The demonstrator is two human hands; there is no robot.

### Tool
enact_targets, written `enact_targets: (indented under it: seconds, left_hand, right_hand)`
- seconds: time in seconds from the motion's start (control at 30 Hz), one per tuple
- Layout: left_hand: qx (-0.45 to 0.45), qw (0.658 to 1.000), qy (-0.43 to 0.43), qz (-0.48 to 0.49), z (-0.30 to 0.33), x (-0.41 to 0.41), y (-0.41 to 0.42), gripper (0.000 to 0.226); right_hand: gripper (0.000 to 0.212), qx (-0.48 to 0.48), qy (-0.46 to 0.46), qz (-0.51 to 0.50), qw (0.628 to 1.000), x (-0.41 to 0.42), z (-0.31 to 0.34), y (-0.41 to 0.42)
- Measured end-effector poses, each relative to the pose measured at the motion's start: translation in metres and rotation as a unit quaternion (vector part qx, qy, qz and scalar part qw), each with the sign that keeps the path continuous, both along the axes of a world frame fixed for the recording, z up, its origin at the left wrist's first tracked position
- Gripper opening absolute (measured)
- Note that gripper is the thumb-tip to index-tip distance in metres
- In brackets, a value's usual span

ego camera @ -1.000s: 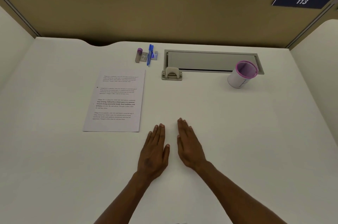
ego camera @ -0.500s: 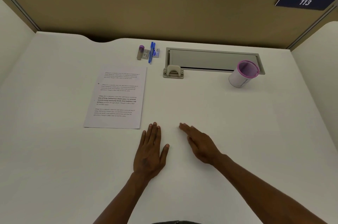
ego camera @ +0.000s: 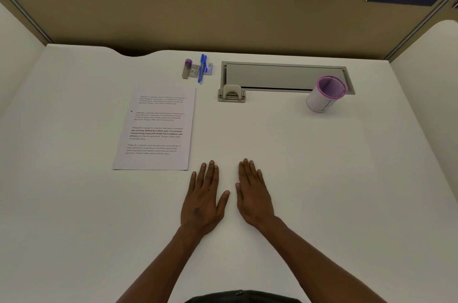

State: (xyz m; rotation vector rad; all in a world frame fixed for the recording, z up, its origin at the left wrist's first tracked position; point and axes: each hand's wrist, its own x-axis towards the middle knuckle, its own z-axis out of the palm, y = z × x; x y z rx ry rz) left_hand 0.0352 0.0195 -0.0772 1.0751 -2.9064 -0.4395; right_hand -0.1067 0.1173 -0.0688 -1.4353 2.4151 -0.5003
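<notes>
The left grip (ego camera: 202, 200) and right grip (ego camera: 252, 197) lie flat on the counter (ego camera: 322, 178), side by side but apart, with fingers straight and holding nothing. The sheet (ego camera: 158, 129) lies just beyond the left grip, untouched. Farther back are a cup (ego camera: 324, 93) at right and a pen (ego camera: 202, 68).

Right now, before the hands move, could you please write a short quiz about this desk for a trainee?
1. Fill in: the left hand and the right hand lie flat on the white ____.
2. Which lies nearest the left hand? A) printed sheet B) pink-rimmed cup C) number plate
3. True or false: the right hand holds the blue pen.
Key: 1 desk; 2 A; 3 false.
</notes>
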Motion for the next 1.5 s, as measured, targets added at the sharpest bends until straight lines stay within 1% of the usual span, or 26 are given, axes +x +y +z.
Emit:
enact_targets:
  seconds: [0.07, 0.17, 0.2, 0.27, 0.33, 0.4, 0.43, 0.53, 0.63, 0.73, 0.8, 0.87, 0.93, 1.03, 1.1, 1.23, 1.33, 1.4, 1.5]
  left_hand:
    - [0.000, 1.000, 0.004, 0.001, 0.000, 0.000, 0.000, 0.073]
    - [-0.002, 1.000, -0.005, 0.002, 0.000, 0.001, 0.000, 0.073]
    - [-0.001, 1.000, -0.007, 0.002, 0.000, 0.000, 0.000, 0.073]
    - [0.002, 1.000, -0.008, 0.003, 0.001, 0.000, -0.001, 0.073]
    - [0.002, 1.000, -0.008, 0.003, 0.001, 0.000, -0.001, 0.073]
    - [0.005, 1.000, -0.006, 0.005, 0.001, 0.001, -0.001, 0.073]
    - [0.006, 1.000, -0.005, 0.005, 0.001, 0.001, -0.001, 0.074]
    - [0.008, 1.000, -0.001, 0.006, 0.001, 0.001, -0.001, 0.074]
    - [0.010, 1.000, 0.001, 0.006, 0.001, 0.001, -0.001, 0.074]
    - [0.010, 1.000, 0.003, 0.007, 0.001, 0.001, -0.001, 0.074]
    - [0.008, 1.000, 0.007, 0.007, 0.001, 0.001, -0.001, 0.075]
    - [0.008, 1.000, 0.010, 0.007, 0.000, 0.001, -0.001, 0.075]
    - [0.006, 1.000, 0.009, 0.008, -0.001, 0.001, -0.001, 0.075]
    - [0.006, 1.000, 0.008, 0.006, -0.001, 0.000, -0.001, 0.075]
    - [0.007, 1.000, 0.011, 0.005, -0.001, 0.001, -0.002, 0.074]
    - [0.010, 1.000, 0.015, 0.006, -0.001, 0.001, -0.001, 0.074]
    - [0.011, 1.000, 0.015, 0.006, -0.001, 0.001, -0.001, 0.074]
    - [0.013, 1.000, 0.015, 0.006, -0.001, 0.001, -0.002, 0.074]
    - [0.021, 1.000, 0.015, 0.010, -0.001, 0.001, -0.001, 0.075]
  right_hand:
    - [0.057, -0.008, -0.009, 0.029, 1.000, -0.004, 0.003, -0.003]
    - [0.062, -0.025, 0.009, 0.093, 0.995, -0.012, 0.009, -0.001]
    - [0.064, -0.034, 0.000, 0.100, 0.994, -0.018, 0.014, 0.000]
    - [0.061, -0.078, -0.044, 0.065, 0.994, -0.032, 0.026, -0.001]
    - [0.057, -0.129, -0.107, -0.019, 0.986, -0.046, 0.035, -0.004]
    - [0.053, -0.138, -0.170, -0.087, 0.972, -0.056, 0.040, -0.008]
    - [0.047, -0.137, -0.188, -0.103, 0.967, -0.058, 0.041, -0.012]
    - [0.028, -0.131, -0.194, -0.113, 0.966, -0.061, 0.043, -0.020]
    - [0.015, -0.100, -0.170, -0.087, 0.976, -0.062, 0.043, -0.026]
    - [0.013, -0.091, -0.142, -0.055, 0.984, -0.061, 0.044, -0.028]
    - [0.012, -0.095, -0.104, -0.023, 0.990, -0.062, 0.044, -0.026]
    - [0.018, -0.077, -0.063, 0.018, 0.995, -0.061, 0.042, -0.023]
    - [0.028, -0.042, -0.007, 0.073, 0.996, -0.056, 0.039, -0.022]
    - [0.038, -0.014, 0.057, 0.145, 0.988, -0.044, 0.038, -0.023]
    - [0.038, -0.015, 0.079, 0.171, 0.982, -0.044, 0.041, -0.024]
    - [0.028, 0.023, 0.104, 0.221, 0.969, -0.052, 0.048, -0.034]
    - [0.027, 0.069, 0.098, 0.235, 0.965, -0.057, 0.053, -0.048]
    - [0.023, 0.073, 0.088, 0.243, 0.963, -0.059, 0.056, -0.054]
    - [0.018, 0.093, 0.101, 0.244, 0.960, -0.060, 0.057, -0.053]
